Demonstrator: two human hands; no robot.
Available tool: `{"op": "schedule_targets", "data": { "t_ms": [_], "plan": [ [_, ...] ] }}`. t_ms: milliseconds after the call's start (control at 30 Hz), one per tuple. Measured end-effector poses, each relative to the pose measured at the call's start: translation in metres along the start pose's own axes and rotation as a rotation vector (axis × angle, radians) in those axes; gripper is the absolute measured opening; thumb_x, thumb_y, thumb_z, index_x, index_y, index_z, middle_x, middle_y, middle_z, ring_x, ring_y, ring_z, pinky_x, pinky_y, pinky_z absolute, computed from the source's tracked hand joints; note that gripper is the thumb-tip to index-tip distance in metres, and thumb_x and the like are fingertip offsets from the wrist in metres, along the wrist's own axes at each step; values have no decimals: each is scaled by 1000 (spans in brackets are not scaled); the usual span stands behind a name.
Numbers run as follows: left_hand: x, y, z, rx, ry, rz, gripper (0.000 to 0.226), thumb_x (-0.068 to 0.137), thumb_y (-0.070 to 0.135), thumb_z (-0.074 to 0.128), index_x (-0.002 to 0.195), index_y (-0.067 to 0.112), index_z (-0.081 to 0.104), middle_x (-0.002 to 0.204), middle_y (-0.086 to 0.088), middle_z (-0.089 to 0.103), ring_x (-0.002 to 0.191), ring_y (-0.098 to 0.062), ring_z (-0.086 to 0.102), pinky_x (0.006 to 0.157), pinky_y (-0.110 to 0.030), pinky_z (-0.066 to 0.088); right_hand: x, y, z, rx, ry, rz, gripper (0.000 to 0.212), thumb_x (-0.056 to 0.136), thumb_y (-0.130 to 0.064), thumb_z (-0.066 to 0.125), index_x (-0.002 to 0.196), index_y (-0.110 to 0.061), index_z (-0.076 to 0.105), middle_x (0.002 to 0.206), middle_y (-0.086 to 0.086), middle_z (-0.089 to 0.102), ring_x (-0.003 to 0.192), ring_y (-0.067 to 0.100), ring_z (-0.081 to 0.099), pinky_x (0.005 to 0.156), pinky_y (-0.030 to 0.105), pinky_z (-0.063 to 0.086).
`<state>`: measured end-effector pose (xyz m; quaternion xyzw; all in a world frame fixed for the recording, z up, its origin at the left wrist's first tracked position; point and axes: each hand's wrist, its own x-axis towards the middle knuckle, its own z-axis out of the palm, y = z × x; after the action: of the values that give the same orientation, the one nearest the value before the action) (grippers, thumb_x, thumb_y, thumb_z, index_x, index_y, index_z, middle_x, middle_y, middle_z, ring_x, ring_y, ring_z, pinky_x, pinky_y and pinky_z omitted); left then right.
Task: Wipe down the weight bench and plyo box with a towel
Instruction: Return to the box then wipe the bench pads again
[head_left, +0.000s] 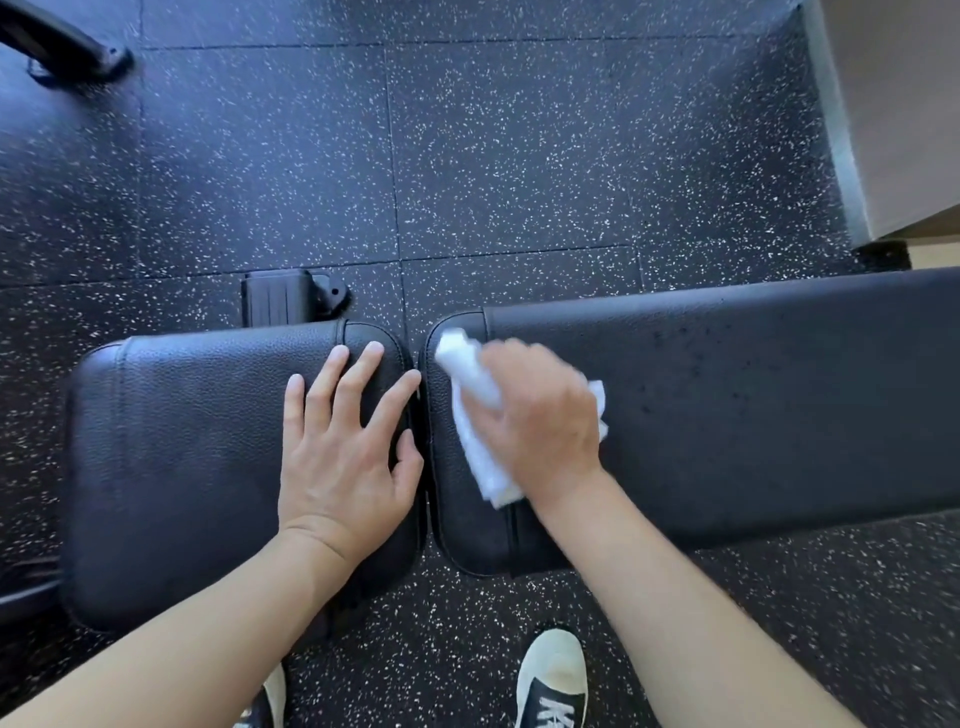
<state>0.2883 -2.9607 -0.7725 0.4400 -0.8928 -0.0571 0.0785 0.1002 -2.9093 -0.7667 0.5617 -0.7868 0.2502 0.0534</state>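
Right hand fingers clenched round white towel on weight bench back pad just right of the gap, left hand flat and released on seat pad; towel may snag in gap, corners missed

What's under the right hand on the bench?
A crumpled white towel, pressed by the right hand onto the black back pad. The towel's middle is hidden by the hand.
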Motion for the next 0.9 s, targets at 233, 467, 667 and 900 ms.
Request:
{"op": "schedule_targets", "data": {
  "t_ms": [233, 467, 667, 900],
  "plan": [
    [-1, 2, 2, -12, -1, -4, 56, 91, 35, 53, 145, 25, 62, 164, -11, 41, 154, -40, 33, 127, -64, 17, -98, 8, -42, 66, -102, -266, 23, 94, -21, 62, 72, -16, 64, 67, -2, 38, 60, 20, 35, 49, 36, 32],
    [1, 3, 1, -20, -6, -9, 56, 90, 35, 52, 145, 26, 62, 163, -11, 42, 154, -40, 33, 128, -62, 14, 26, 24, 8, 1, 47, -15, 20, 88, -23, 63, 70, -20, 56, 63, -1, 49, 56, 24, 50, 50, 37, 38],
    [2, 4, -1, -18, 6, 2, 55, 91, 36, 52, 144, 26, 64, 162, -11, 43, 153, -40, 34, 127, -63, 17, 64, 27, 17, 89, 28, 84, 38, 87, -30, 74, 64, -20, 46, 59, 1, 50, 52, 30, 50, 49, 34, 39],
    [0, 1, 1, -28, 9, 7, 54, 92, 35, 54, 145, 26, 63, 163, -11, 42, 154, -39, 33, 128, -63, 15, -26, 20, -37, 135, -158, 319, 59, 96, -62, 55, 61, -25, 26, 55, -7, 30, 55, 21, 37, 56, 34, 32]
  ]
}}
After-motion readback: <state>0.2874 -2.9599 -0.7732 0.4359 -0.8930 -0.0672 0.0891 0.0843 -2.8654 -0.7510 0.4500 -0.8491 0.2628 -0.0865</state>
